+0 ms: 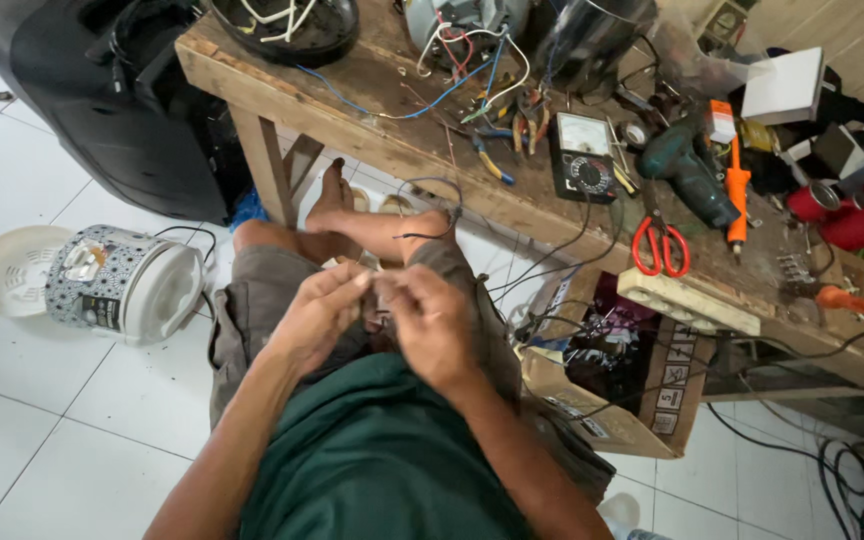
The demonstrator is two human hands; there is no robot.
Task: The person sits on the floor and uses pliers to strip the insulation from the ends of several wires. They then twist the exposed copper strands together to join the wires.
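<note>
both hands pinched on a small part over the lap, black wire trailing off it

left hand (pixel 317 312) and right hand (pixel 430 322) meet fingertip to fingertip, closed on a tiny part (pixel 373 287) mostly hidden between them; shape unclear. its thin black wire (pixel 432 205) loops up over the knee, long axis roughly away from the body toward the workbench (pixel 352 120). risks, my read: wire snags on the knee and yanks the part free; a dropped piece is lost on the tiled floor (pixel 72 420).
</note>
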